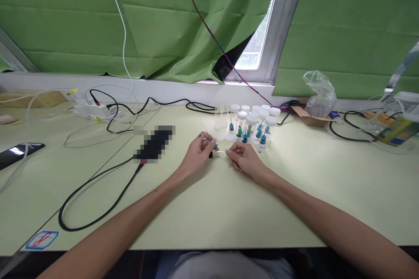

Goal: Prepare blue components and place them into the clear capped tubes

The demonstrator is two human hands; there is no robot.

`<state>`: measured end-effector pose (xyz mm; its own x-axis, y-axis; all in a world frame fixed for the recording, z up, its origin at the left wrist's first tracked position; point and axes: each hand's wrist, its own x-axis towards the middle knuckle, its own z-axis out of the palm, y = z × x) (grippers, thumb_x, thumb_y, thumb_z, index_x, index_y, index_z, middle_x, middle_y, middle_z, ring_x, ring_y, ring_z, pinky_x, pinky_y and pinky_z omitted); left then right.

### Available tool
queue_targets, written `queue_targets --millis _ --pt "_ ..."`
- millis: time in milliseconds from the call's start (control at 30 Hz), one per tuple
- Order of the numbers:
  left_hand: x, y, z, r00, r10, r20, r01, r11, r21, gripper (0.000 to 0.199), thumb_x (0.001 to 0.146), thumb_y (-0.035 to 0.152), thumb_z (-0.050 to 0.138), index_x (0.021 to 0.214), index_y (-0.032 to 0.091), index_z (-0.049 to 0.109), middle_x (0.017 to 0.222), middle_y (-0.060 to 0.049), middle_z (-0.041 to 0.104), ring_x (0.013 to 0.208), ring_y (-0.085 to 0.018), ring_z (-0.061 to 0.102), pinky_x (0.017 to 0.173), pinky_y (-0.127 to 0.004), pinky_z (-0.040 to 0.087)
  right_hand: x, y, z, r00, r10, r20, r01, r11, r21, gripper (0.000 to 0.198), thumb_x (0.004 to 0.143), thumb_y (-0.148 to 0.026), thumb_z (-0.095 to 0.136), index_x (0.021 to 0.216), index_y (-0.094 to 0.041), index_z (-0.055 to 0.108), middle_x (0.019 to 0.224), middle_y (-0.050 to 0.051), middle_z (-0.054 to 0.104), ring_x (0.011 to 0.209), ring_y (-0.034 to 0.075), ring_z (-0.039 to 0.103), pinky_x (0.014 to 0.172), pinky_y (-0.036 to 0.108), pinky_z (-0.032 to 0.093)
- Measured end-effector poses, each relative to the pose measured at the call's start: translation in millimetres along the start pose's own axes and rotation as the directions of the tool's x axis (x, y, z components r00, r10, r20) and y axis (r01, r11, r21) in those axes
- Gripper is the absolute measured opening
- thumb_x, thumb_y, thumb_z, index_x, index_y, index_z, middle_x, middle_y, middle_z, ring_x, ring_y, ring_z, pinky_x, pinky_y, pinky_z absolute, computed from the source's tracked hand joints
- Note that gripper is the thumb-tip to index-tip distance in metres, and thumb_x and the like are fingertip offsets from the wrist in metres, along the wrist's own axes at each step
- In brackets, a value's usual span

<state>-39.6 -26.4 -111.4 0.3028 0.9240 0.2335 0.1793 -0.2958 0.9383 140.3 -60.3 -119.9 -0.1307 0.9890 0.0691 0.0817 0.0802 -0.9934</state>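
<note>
My left hand (196,154) is closed in a pinch on a small blue piece (215,145); a thin wire-like stem (206,128) slants up past its fingers. Between the hands runs a thin pale rod (221,151), its right end pinched by my right hand (245,159). Whether the rod touches the blue piece is too small to tell. A tiny black part (211,155) shows just below my left fingers. Right behind my hands stand several clear tubes with white caps (262,137), holding blue and green pieces with thin stems. Left of them are empty-looking clear tubes (221,117).
A blurred-out dark device (155,144) with a looped black cable (98,222) lies to the left. Further left are a phone (22,153) and a white power strip (93,111). At the back right, a cardboard box (307,117) holds a clear plastic bag (321,96).
</note>
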Motion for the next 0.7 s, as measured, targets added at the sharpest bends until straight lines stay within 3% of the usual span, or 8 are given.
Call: queue_targets --millis 400,700 --pt "0.1 0.1 -0.2 1.0 -0.014 0.025 0.015 1.0 -0.017 0.032 0.087 0.053 0.056 0.088 0.023 0.046 0.074 -0.001 0.066 0.087 -0.022 0.069 0.076 -0.032 0.047 0.9 1.2 -2.2 0.998 0.007 0.069 -0.009 1.0 0.024 0.039 0.075 -0.052 0.069 0.069 -0.019 0.048 0.051 -0.006 0.05 0.041 0.006 0.04 0.038 0.02 0.028" --pt "0.3 0.4 0.2 0.988 -0.019 -0.153 0.021 1.0 0.01 0.03 0.086 0.05 0.058 0.088 0.022 0.048 0.074 0.001 0.063 0.084 -0.021 0.07 0.075 -0.031 0.046 1.0 0.5 -1.9 0.998 -0.019 0.058 0.017 0.999 0.04 0.038 0.075 -0.05 0.07 0.07 -0.02 0.048 0.051 -0.007 0.049 0.038 0.006 0.04 0.039 0.02 0.029"
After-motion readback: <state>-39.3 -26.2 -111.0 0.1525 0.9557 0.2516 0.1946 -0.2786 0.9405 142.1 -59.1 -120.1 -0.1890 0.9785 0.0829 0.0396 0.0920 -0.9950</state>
